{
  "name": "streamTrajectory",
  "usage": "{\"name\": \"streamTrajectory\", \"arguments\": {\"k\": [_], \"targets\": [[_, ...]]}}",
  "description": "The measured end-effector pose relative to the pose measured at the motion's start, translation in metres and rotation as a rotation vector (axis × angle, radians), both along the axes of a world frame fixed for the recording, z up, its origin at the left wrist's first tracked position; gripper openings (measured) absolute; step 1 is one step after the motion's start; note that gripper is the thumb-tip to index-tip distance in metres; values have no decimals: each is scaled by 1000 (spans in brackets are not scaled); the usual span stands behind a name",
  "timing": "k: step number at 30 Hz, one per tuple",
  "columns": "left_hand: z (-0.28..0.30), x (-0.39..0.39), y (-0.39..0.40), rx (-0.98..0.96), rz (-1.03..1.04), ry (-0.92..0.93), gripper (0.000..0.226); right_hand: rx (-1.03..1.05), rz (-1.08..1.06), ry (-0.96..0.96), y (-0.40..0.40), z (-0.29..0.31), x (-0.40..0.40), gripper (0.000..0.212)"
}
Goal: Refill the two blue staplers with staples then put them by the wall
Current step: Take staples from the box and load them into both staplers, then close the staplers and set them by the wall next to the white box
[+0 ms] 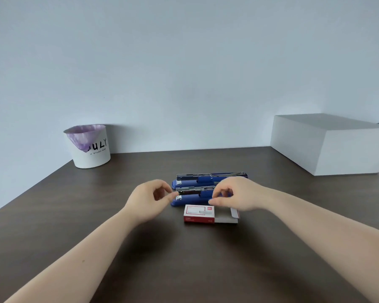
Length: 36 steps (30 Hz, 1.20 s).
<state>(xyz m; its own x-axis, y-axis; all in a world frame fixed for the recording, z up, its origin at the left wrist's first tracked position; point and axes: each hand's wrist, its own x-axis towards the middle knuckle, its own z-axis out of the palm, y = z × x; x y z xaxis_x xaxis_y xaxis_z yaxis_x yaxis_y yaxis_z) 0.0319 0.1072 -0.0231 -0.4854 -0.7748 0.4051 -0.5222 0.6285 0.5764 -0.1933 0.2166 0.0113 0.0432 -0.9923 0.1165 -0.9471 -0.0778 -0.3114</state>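
- Staplers lying side by side at the middle of the dark table, both swung open with metal channels showing: far stapler, near stapler, both well apart from the wall.
- Left hand curling, thumb and forefinger pinching at the near stapler's left end.
- Right hand pinching over its channel; whether staples are being held cannot be told.
- Staple box sitting just in front, tray slid partly out.
- Lined bin and white box standing by the wall.
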Motion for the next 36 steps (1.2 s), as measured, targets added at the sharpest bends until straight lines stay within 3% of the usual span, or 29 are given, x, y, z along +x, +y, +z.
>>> {"name": "streamTrajectory", "arguments": {"k": [6,13,21,29,36], "targets": [[-6,-13,27,94,-160,-300,59,196,-28,83,28,-10,-6,62],[-8,-19,32,126,-184,-217,38,127,-109,-133,31,-14,-10,62],[-11,-19,30,213,-193,-152,39,127,-85,-288,18,-22,6,64],[-8,-21,30,249,-196,-134,42,186,-87,-522,19,-20,2,47],[-9,-19,32,261,-196,-123,41,157,-42,-405,20,-23,6,50]]}}
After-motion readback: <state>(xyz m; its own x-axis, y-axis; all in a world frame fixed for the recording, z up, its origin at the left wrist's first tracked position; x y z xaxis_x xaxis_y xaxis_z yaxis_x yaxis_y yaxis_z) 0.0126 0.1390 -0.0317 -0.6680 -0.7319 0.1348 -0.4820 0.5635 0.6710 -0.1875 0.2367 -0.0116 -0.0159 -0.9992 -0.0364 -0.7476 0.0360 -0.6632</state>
